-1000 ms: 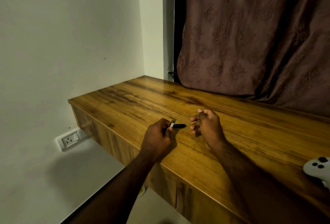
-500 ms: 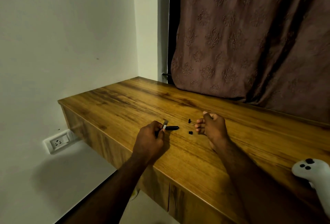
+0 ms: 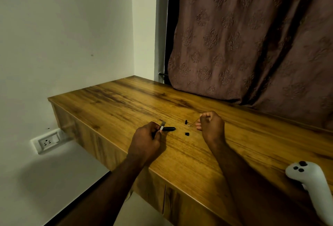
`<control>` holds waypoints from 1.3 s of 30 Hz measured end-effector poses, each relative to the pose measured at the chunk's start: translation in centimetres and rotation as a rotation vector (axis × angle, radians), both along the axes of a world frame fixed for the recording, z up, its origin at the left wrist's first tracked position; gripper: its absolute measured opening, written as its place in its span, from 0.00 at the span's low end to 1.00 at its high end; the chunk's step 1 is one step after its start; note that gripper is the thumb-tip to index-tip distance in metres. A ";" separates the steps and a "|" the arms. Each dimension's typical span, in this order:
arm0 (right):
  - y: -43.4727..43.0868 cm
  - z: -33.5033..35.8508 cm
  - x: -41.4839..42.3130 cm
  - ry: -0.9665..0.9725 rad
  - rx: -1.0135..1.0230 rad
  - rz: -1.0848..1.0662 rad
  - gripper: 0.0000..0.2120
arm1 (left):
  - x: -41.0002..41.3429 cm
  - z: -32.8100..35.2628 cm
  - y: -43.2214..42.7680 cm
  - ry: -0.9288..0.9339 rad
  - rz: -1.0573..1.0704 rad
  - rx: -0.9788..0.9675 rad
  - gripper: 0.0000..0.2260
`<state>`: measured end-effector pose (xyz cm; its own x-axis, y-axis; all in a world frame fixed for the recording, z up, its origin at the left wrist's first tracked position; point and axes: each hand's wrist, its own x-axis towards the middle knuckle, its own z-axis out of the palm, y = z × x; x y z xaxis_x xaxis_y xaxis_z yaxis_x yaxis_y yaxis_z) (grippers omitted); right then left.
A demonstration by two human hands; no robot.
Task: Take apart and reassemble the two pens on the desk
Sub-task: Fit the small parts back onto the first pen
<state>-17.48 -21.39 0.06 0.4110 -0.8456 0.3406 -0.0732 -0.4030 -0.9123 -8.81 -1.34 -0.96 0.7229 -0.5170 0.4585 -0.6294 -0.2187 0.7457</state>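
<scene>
Single view, head-worn, wide-angle. Station: above the near long edge of the table (image 3: 126,103), pitched forward and down. The axis runs toward the far left corner, where the wall (image 3: 72,36) at left meets the curtain (image 3: 252,36) at far right. Both forearms enter from the bottom edge. The left hand (image 3: 146,141) grips a black pen body (image 3: 169,128); the right hand (image 3: 212,126) pinches a thin rod (image 3: 196,120). Both sit just below mid-frame. Range moderate: loose pen parts (image 3: 187,133) resolve only as small dark specks. The floor (image 3: 63,180) fills the lower left.
</scene>
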 end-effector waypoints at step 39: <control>2.2 0.1 -0.3 0.722 -0.431 -0.137 0.13 | -0.6 0.7 0.4 -0.001 0.010 0.014 0.03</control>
